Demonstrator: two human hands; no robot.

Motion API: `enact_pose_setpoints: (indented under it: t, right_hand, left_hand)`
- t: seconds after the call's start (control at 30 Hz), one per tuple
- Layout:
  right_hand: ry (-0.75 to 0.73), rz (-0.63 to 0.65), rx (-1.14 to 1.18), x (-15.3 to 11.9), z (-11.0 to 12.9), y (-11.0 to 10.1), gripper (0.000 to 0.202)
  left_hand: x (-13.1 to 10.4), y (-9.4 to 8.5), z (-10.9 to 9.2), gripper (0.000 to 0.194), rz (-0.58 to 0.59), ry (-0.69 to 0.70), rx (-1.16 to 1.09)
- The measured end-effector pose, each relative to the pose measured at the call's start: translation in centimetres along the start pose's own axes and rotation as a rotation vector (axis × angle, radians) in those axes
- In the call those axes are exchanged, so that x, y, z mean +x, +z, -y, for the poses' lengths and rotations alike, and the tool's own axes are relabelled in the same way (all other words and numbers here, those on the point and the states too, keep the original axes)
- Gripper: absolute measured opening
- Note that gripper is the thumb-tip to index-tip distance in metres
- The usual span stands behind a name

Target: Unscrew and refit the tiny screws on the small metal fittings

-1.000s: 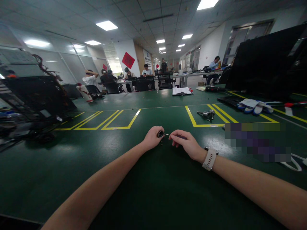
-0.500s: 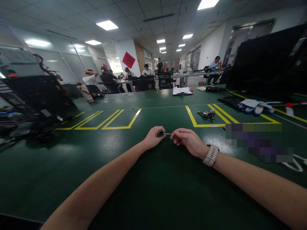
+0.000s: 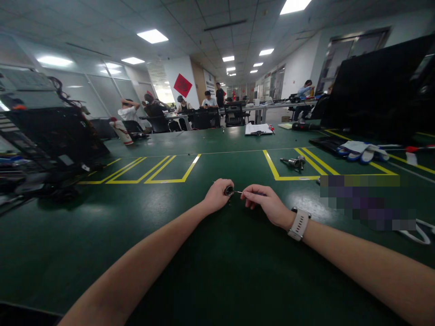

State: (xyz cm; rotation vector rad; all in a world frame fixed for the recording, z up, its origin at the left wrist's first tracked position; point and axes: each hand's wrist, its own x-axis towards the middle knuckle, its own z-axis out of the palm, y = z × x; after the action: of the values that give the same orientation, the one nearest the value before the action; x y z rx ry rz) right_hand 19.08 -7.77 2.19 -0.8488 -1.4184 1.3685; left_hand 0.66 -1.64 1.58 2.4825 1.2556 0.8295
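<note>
My left hand [image 3: 217, 196] is closed around a round metal part [image 3: 229, 190] with a dark hollow end turned toward me. Between the fingertips of my right hand [image 3: 261, 199] is a thin metal rod [image 3: 238, 192], which reaches left to the edge of the round part. Whether its tip sits in the part or only touches it, I cannot tell. Just below the round part, some tiny dark pieces [image 3: 229, 203] show against the green tabletop [image 3: 210, 253]; they are too small to name. A watch with a pale strap [image 3: 299, 225] is on my right wrist.
Metal parts [image 3: 292, 162] lie inside a yellow-taped area at the right. Beyond them are white-and-blue gloves [image 3: 362, 151], a clipboard with papers [image 3: 258, 129] and a large black screen [image 3: 377, 90]. Dark equipment [image 3: 54, 149] stands at the left. Several people sit farther back.
The round part has tilted slightly in my left hand, and the rod now slants a little more. My right hand has shifted only slightly. A standing person in the background has moved left.
</note>
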Motion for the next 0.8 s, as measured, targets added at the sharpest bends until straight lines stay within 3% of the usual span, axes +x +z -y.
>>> enact_pose_setpoints:
  t: [0.4, 0.8]
  right_hand:
    - [0.067, 0.032, 0.165, 0.49, -0.09, -0.82, 0.013]
    - [0.022, 0.003, 0.101, 0.30, -0.48, -0.55, 0.011]
  left_hand:
    - [-0.09, -0.14, 0.39, 0.009, 0.032, 0.025, -0.157]
    - [0.01, -0.09, -0.04, 0.005, 0.004, -0.018, 0.033]
